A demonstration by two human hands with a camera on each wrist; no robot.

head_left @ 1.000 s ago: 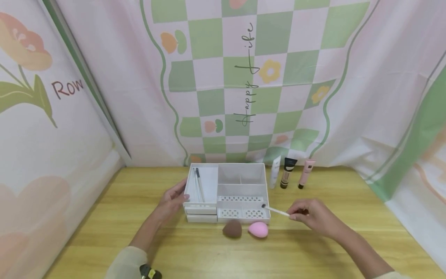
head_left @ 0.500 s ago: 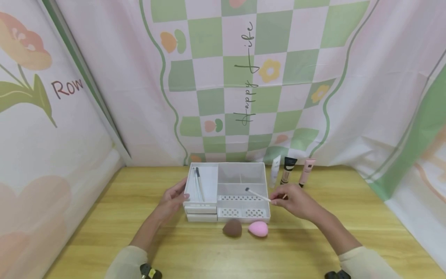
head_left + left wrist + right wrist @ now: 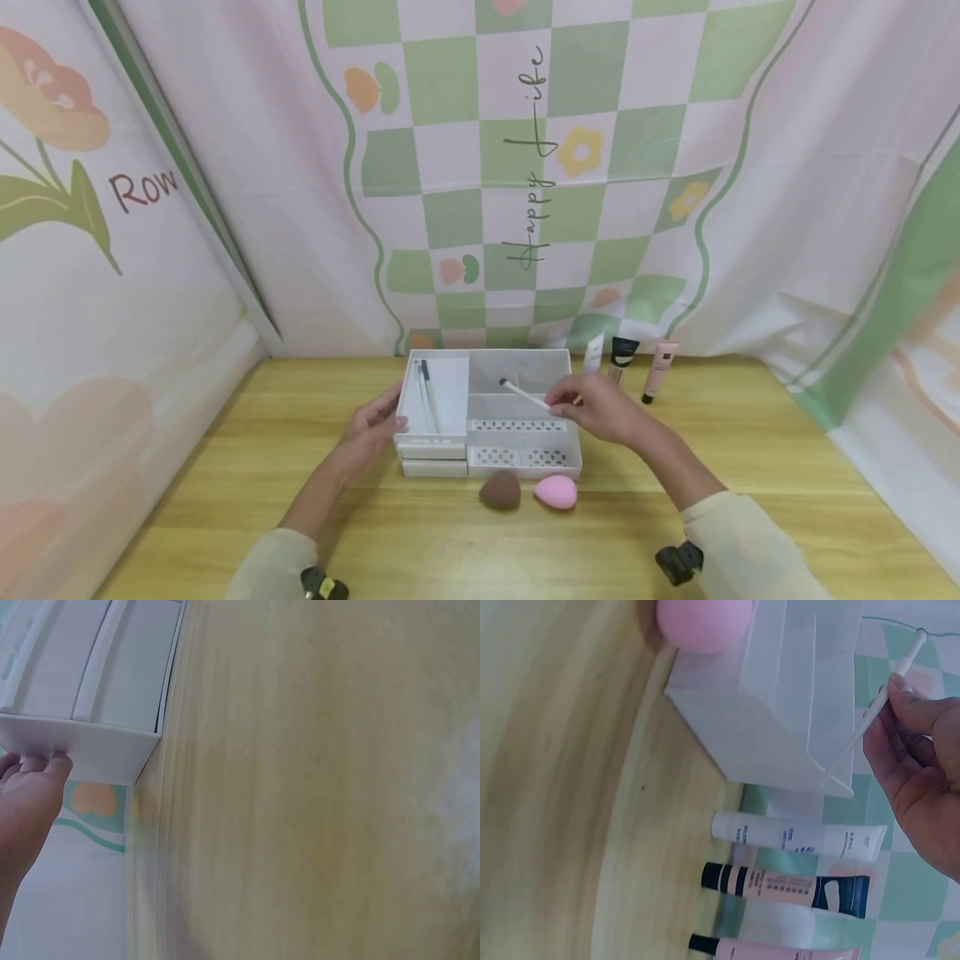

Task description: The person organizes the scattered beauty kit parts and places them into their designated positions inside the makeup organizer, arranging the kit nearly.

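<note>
The right hand [image 3: 600, 408] pinches a thin white rod-shaped brush with a dark tip [image 3: 527, 395], held aslant above the right-hand compartments of a white plastic organizer with two small drawers [image 3: 433, 470]. The left hand [image 3: 367, 435] rests against the organizer's left side, thumb at its rim, gripping nothing separate. Two slender brushes [image 3: 431, 398] lie inside the organizer's left tray. Just before its front on the wood-grain bench [image 3: 480, 554] sit a brown teardrop sponge [image 3: 500, 492] and a pink teardrop sponge [image 3: 556, 492]. Right of the organizer stand white [image 3: 799, 835], black-and-beige [image 3: 784, 889] and pink [image 3: 780, 952] squeeze tubes.
</note>
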